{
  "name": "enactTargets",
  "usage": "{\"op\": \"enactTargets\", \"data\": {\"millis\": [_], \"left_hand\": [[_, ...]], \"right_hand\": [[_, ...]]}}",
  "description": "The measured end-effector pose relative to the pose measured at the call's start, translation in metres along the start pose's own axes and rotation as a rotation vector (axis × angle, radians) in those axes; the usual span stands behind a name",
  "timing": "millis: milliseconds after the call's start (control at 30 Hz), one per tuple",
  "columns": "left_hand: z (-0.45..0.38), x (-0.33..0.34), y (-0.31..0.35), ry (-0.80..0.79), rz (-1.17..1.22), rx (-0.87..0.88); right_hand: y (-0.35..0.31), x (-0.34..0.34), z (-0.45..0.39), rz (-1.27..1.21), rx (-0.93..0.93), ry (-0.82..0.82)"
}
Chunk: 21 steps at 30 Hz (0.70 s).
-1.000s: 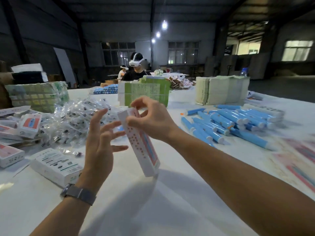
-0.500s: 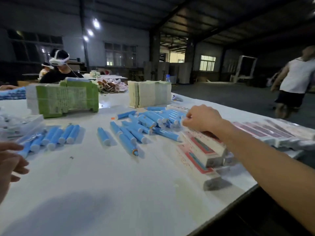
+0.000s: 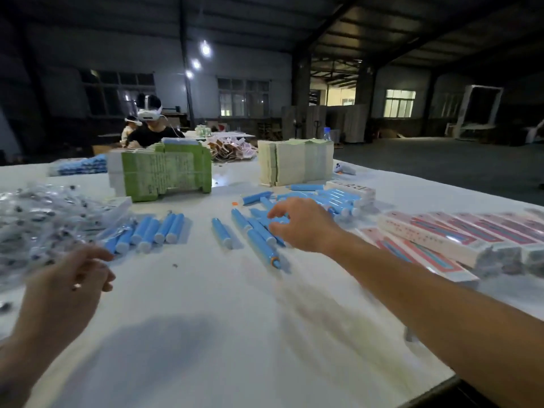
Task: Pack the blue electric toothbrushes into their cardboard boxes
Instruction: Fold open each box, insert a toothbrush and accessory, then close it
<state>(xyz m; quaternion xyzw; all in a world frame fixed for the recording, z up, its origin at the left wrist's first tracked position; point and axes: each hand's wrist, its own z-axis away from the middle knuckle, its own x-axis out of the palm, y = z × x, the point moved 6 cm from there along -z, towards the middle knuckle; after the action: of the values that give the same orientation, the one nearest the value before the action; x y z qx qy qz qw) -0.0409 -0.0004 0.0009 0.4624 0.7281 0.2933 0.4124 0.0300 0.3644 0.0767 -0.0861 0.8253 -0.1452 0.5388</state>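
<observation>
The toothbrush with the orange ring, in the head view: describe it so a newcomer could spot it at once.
Start at the white table and find the right hand over a loose cluster of blue toothbrushes. The toothbrush lies nearest the camera there, just left of the wrist. It alone shows an orange ring at its near end; the others show pale caps.

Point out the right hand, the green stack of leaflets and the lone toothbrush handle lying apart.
right hand (image 3: 306,228), head view, on its back.
green stack of leaflets (image 3: 164,172), head view, on its front face.
lone toothbrush handle (image 3: 221,233), head view, mid-body.
</observation>
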Motion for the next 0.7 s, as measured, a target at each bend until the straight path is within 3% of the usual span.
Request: {"op": "enactTargets", "data": {"millis": [133, 300, 433, 567, 633, 700], "left_hand": [[0.010, 0.002, 0.021, 0.001, -0.123, 0.137], [0.015, -0.001, 0.033, -0.006, -0.208, 0.139], [0.011, -0.011, 0.027, -0.027, -0.384, 0.039], [0.004, -0.038, 0.021, 0.087, -0.871, -0.088], [0.000, -0.057, 0.009, 0.129, -1.001, -0.226], [0.001, -0.075, -0.013, 0.072, -1.000, -0.424]], "right_hand": [[-0.122, 0.058, -0.015, -0.396, -0.184, -0.080], [-0.232, 0.104, -0.022, -0.819, -0.257, -0.006], [-0.251, 0.133, -0.015, -0.908, -0.291, 0.006], [-0.245, 0.138, -0.022, -0.947, -0.302, 0.036], [-0.241, 0.139, -0.025, -0.930, -0.296, 0.040], [-0.239, 0.142, -0.026, -0.931, -0.295, 0.027]]}}
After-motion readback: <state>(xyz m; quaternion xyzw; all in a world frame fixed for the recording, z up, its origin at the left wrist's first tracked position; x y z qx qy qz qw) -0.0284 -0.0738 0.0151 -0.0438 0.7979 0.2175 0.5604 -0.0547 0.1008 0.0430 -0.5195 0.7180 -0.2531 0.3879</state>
